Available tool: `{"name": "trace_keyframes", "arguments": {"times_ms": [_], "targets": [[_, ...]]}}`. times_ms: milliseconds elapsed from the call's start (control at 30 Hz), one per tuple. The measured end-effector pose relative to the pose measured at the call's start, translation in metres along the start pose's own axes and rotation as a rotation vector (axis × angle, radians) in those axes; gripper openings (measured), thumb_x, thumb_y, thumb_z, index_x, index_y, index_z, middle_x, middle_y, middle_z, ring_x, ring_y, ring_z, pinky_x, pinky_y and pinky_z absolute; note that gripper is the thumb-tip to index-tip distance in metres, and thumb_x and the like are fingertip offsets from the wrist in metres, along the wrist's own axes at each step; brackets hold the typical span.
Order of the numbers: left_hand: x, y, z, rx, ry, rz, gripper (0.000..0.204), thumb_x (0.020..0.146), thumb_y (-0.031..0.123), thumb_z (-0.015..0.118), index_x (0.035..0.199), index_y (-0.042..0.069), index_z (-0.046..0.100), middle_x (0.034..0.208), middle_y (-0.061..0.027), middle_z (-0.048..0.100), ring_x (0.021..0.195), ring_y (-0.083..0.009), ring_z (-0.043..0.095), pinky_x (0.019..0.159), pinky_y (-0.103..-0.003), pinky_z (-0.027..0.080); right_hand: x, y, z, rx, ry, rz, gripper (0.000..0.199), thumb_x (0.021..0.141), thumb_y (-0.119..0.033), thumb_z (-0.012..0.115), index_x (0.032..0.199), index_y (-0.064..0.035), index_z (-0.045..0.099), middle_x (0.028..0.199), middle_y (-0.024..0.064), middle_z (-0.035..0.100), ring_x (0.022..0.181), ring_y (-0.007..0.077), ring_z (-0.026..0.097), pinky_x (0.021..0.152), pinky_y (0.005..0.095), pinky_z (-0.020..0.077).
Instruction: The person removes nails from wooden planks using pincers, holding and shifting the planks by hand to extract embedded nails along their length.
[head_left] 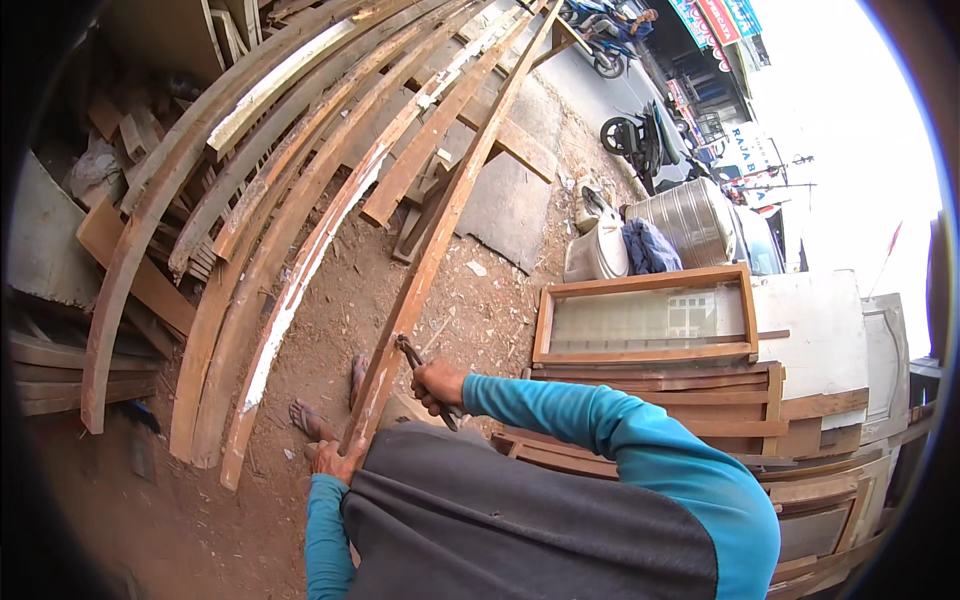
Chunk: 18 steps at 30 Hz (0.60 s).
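Observation:
A long brown wooden beam (428,268) slants from beside my body up toward the street, its far end near the top of the view. My left hand (334,462) is closed around its near end. In my right hand (438,384) is a pair of dark metal pincers (410,353), gripped by the handles. The pincers' jaws touch the beam's right side a little ahead of my left hand. Whether a nail sits in the jaws is too small to tell.
Several long beams (262,270), some with white paint, lie side by side on the left. At right are a glazed wooden frame (648,362), stacked panels and a ribbed metal drum (682,222). Debris covers the dirt ground (475,320). Beyond are a parked motorcycle (640,142) and a seated person (628,27).

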<state>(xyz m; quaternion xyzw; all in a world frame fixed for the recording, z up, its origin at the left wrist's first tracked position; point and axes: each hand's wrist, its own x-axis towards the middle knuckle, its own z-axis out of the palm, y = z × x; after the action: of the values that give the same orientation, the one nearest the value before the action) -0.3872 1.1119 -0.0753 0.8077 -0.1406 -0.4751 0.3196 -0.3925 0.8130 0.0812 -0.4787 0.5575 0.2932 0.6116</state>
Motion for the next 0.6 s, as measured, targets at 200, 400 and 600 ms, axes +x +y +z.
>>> {"name": "trace_keyframes", "arguments": {"times_ms": [200, 400, 600], "targets": [[0.002, 0.020, -0.016, -0.026, -0.114, -0.042, 0.107, 0.077, 0.083, 0.056, 0.121, -0.014, 0.062, 0.130, -0.0370, 0.054, 0.124, -0.0446, 0.052, 0.107, -0.046, 0.040, 0.034, 0.072, 0.031, -0.377, 0.440, -0.312, 0.025, 0.092, -0.022, 0.054, 0.098, 0.0026, 0.056, 0.080, 0.0210, 0.060, 0.066, 0.0328, 0.062, 0.063, 0.0462, 0.0511], [0.015, -0.027, 0.013, -0.112, 0.239, 0.073, 0.080, 0.083, 0.074, 0.061, 0.098, -0.003, 0.075, 0.098, -0.0303, 0.069, 0.097, -0.0422, 0.065, 0.091, -0.046, 0.051, 0.031, 0.107, 0.044, -0.485, 0.490, -0.529, 0.034, 0.091, -0.025, 0.051, 0.115, -0.0005, 0.051, 0.097, 0.0265, 0.061, 0.095, 0.0416, 0.061, 0.087, 0.0488, 0.0469], [0.012, 0.051, -0.026, -0.920, 0.218, -0.073, 0.062, 0.096, 0.058, 0.059, 0.106, 0.000, 0.075, 0.081, -0.0052, 0.064, 0.076, -0.0179, 0.062, 0.070, -0.033, 0.053, -0.010, 0.085, 0.016, -0.831, 0.028, -0.624, 0.035, 0.088, -0.021, 0.055, 0.115, -0.0008, 0.049, 0.106, 0.0298, 0.061, 0.103, 0.0464, 0.060, 0.090, 0.0508, 0.0477]]}}
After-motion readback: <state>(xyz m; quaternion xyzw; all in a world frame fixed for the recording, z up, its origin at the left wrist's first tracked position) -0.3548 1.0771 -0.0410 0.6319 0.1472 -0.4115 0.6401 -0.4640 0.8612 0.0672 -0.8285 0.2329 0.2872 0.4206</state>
